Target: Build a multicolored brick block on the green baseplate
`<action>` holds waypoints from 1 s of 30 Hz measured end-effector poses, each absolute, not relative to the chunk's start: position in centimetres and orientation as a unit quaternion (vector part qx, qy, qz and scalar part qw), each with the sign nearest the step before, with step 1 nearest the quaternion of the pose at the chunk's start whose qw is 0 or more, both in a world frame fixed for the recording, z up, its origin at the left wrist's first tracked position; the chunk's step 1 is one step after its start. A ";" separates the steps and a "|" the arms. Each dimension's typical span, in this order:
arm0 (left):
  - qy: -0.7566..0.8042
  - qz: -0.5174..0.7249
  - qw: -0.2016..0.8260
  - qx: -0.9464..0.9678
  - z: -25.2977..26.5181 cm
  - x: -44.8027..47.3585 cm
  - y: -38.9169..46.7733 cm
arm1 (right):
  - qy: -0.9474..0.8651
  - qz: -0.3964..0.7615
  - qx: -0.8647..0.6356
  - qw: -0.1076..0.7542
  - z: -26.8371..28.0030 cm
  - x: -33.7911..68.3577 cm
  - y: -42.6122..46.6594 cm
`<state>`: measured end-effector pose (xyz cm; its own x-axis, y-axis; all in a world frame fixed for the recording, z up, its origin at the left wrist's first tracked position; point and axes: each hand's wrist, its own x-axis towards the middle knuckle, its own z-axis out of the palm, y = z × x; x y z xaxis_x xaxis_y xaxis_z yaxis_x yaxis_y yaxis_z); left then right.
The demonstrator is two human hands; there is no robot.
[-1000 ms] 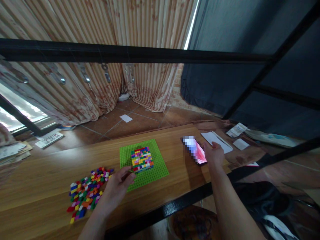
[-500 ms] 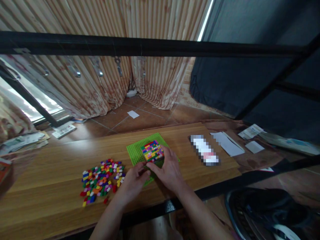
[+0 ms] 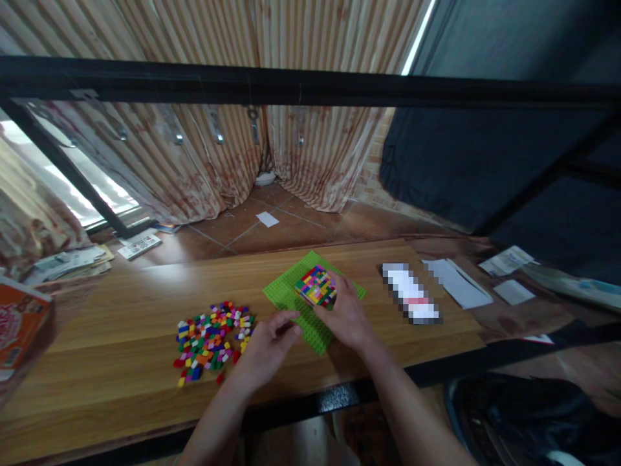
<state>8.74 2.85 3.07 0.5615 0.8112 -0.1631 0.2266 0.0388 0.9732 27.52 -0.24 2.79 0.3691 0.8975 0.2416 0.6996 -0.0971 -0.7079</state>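
Note:
A green studded baseplate (image 3: 286, 285) lies turned on the wooden table, one corner towards me. On it is a block of multicoloured toy bricks (image 3: 316, 285), built several layers high. My right hand (image 3: 347, 314) grips the block's right and near sides, its fingers and thumb covering that edge. My left hand (image 3: 272, 342) hovers at the plate's near left edge, apart from the block. Its fingers are bent, with a gap between thumb and forefinger and nothing visible in it. Left of that hand lies a loose pile of small coloured bricks (image 3: 206, 349).
A blurred-out white object (image 3: 410, 291) lies on the table (image 3: 121, 349) at right, with white papers (image 3: 458, 283) beyond it. An orange box (image 3: 22, 323) stands at far left. A black metal bar (image 3: 310, 86) crosses above the table, with hooks hanging from it.
The baseplate and brick block have turned so a plate corner points towards me. My left hand has drawn back from the block; my right hand stays on it. The camera view has swung left.

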 end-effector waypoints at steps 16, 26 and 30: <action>0.475 0.311 0.367 0.737 3.6 7.3 3.8 | -0.556 0.080 -0.745 0.359 1.8 31.6 -0.2; 0.454 0.296 0.336 0.771 2.2 8.6 3.5 | -0.557 0.030 -0.743 0.371 2.5 29.5 0.0; 0.460 0.292 0.331 0.771 2.2 8.9 3.4 | -0.569 0.029 -0.759 0.316 2.2 29.4 0.2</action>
<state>8.86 3.39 2.17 0.4067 0.9018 0.1463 0.5156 -0.3587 0.7781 29.39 0.25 2.20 0.3502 0.8817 0.3160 0.8457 -0.1526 -0.5113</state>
